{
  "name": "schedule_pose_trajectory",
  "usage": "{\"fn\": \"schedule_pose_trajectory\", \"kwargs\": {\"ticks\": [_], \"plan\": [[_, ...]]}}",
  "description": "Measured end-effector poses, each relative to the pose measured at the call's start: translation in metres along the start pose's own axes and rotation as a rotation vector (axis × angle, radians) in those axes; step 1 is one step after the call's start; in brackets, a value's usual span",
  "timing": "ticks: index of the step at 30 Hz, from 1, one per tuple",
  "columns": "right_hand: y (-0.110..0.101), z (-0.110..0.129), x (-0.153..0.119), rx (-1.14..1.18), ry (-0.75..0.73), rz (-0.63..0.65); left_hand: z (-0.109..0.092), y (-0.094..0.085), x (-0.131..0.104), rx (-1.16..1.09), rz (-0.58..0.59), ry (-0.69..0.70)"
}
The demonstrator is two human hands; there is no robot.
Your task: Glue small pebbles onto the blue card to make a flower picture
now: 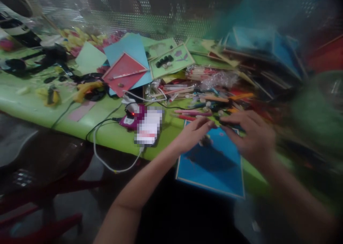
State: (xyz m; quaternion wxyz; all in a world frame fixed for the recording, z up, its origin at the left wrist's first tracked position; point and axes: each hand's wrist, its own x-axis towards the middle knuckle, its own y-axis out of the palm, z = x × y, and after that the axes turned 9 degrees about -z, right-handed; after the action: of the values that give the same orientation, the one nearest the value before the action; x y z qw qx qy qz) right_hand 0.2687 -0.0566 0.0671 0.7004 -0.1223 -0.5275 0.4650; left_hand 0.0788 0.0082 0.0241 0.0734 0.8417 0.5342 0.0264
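A blue board [211, 178] with a thin pale border lies at the near edge of the table, in front of my body. Over its far part, my left hand [194, 134] has its fingers drawn together; whatever may be in them is too small to make out. My right hand [250, 135] comes in from the other side, thumb and forefinger pinched around a small dark thing I cannot name. The fingertips of both hands almost meet. Beneath them a small pale lump [205, 141] sits on the board, partly covered by my left hand.
Left of the board are a phone [149, 127] on a white cable and a purple power strip [131, 122]. Farther left lies a yellow glue gun [88, 90]. Pencils and sticks [187, 88], a red framed card [124, 74] and stacked blue boards [257, 40] crowd the green table [112, 135].
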Motion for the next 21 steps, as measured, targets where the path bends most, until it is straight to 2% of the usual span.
{"fn": "schedule_pose_trajectory", "kwargs": {"ticks": [4,10,13,16,21], "plan": [[0.016,0.008,0.026,0.015,-0.119,0.030,0.001,-0.004,0.007,-0.143,-0.008,0.061],[0.034,0.004,0.053,0.168,-0.121,0.099,-0.004,-0.021,0.011,-0.007,-0.101,0.112],[0.040,-0.005,0.058,0.144,-0.123,0.131,-0.002,-0.024,0.010,0.051,-0.142,0.131],[0.045,-0.013,0.057,0.125,-0.144,0.159,0.001,-0.025,0.008,0.218,-0.170,0.153],[0.049,-0.016,0.050,0.118,-0.155,0.164,0.002,-0.025,0.004,0.376,-0.187,0.169]]}}
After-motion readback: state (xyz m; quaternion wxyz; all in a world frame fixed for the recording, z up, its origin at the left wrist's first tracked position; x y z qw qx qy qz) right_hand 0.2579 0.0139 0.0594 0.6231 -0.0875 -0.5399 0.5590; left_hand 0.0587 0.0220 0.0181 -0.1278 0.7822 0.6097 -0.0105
